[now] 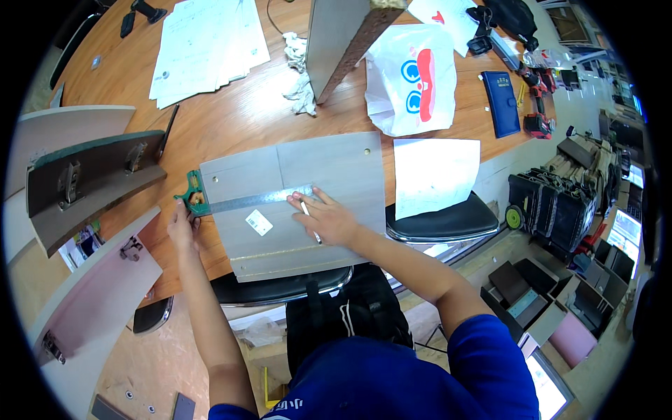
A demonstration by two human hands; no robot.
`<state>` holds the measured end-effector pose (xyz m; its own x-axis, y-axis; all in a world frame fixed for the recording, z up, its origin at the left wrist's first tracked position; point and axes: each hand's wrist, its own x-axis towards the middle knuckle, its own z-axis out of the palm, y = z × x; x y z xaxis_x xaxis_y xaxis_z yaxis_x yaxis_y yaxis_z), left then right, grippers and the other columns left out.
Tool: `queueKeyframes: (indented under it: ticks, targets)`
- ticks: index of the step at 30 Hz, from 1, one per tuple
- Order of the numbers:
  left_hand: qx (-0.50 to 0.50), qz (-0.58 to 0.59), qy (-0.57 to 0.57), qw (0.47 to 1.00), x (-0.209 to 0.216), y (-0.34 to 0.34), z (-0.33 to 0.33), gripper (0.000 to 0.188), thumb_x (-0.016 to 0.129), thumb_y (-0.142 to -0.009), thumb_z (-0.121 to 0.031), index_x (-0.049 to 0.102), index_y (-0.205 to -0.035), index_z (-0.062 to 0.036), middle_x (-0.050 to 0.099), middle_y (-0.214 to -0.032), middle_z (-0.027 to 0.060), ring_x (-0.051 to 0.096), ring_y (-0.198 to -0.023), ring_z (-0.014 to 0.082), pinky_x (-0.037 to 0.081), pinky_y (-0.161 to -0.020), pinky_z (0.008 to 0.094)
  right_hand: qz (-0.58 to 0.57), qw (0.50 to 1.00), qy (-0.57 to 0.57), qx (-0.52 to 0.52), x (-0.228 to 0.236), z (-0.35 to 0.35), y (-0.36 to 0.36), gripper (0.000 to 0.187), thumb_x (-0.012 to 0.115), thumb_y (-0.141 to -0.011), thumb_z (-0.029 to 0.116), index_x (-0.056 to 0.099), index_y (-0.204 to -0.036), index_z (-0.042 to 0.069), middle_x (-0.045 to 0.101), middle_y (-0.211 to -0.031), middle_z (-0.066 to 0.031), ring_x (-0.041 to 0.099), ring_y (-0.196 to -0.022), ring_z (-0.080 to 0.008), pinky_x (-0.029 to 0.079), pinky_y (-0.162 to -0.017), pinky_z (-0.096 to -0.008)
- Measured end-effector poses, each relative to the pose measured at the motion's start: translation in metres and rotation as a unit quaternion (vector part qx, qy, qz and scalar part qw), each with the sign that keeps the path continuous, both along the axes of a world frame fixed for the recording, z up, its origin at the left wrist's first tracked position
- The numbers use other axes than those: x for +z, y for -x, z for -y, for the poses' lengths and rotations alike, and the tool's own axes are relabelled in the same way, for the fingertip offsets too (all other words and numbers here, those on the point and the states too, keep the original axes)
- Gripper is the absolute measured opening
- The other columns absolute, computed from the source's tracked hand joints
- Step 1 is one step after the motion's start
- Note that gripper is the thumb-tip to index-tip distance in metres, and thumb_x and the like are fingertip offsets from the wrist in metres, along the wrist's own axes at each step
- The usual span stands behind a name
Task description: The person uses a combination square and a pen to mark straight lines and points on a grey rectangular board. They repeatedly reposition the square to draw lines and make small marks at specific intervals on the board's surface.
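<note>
A grey panel (336, 168) lies on the wooden table in front of me, with a white sticker (259, 222) and a thin line drawn across its far half. A combination square with a green head (192, 194) sits against the panel's left edge, its steel blade (252, 200) lying across the surface. My left hand (183, 229) grips the green head, thumb and fingers closed about it. Over the blade's right end is my right hand (327, 220), fingertips pressing the steel down. A slim white pen or pencil (310, 222) is held between its fingers, pointing toward the blade.
Hinged cabinet panels (98, 185) stand at the left. Farther back are paper sheets (206, 49), an upright board (343, 45) and a white plastic bag (411, 84). A white sheet (437, 175) and a blue notebook (500, 103) lie right. Black chairs (444, 220) stand under the near table edge.
</note>
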<state>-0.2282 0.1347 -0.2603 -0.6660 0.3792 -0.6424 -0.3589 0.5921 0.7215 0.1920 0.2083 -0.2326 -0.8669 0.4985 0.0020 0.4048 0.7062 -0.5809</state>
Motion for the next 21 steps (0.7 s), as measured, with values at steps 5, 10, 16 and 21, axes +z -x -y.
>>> queueKeyframes:
  ticks: [5, 10, 16, 21]
  targets:
    - [-0.018, 0.01, -0.056, 0.998, 0.006, -0.005, -0.017, 0.026, 0.066, -0.108, -0.035, 0.065, -0.107, -0.0084, 0.071, -0.098, 0.002, 0.067, -0.087, 0.0129, 0.055, -0.072, 0.0326, -0.025, 0.999, 0.009, 0.039, -0.011, 0.006, -0.004, 0.037, 0.073, -0.088, 0.018, 0.063, -0.123, 0.01, 0.046, -0.164, -0.014, 0.041, -0.153, -0.029, 0.03, -0.128, -0.0561]
    - [-0.008, 0.015, -0.185, 0.983, 0.039, -0.016, -0.016, 0.023, 0.06, -0.111, -0.029, 0.058, -0.12, -0.0076, 0.072, -0.106, 0.0073, 0.072, -0.102, 0.0196, 0.061, -0.086, 0.0355, -0.111, 0.993, 0.038, -0.01, -0.005, 0.015, -0.002, 0.035, 0.077, -0.084, 0.012, 0.067, -0.118, 0.009, 0.052, -0.158, -0.0158, 0.049, -0.147, -0.0325, 0.038, -0.121, -0.0571]
    - [-0.117, -0.052, -0.193, 0.973, 0.108, -0.068, -0.08, 0.025, 0.055, -0.113, -0.024, 0.057, -0.121, -0.0001, 0.069, -0.1, 0.0098, 0.071, -0.091, 0.0176, 0.062, -0.08, 0.0327, -0.239, 0.943, 0.132, -0.191, 0.016, 0.016, -0.01, 0.046, 0.08, -0.085, 0.006, 0.062, -0.127, 0.006, 0.061, -0.147, -0.018, 0.059, -0.134, -0.0363, 0.046, -0.113, -0.0509]
    - [-0.256, -0.046, -0.176, 0.949, 0.096, -0.108, -0.167, 0.026, 0.057, -0.112, -0.023, 0.064, -0.118, 0.0013, 0.069, -0.089, 0.0068, 0.066, -0.075, 0.0131, 0.057, -0.07, 0.0266, -0.245, 0.923, 0.148, -0.258, 0.024, 0.006, -0.02, 0.049, 0.08, -0.086, 0.004, 0.061, -0.131, 0.003, 0.066, -0.139, -0.0189, 0.065, -0.124, -0.0378, 0.052, -0.106, -0.0443]
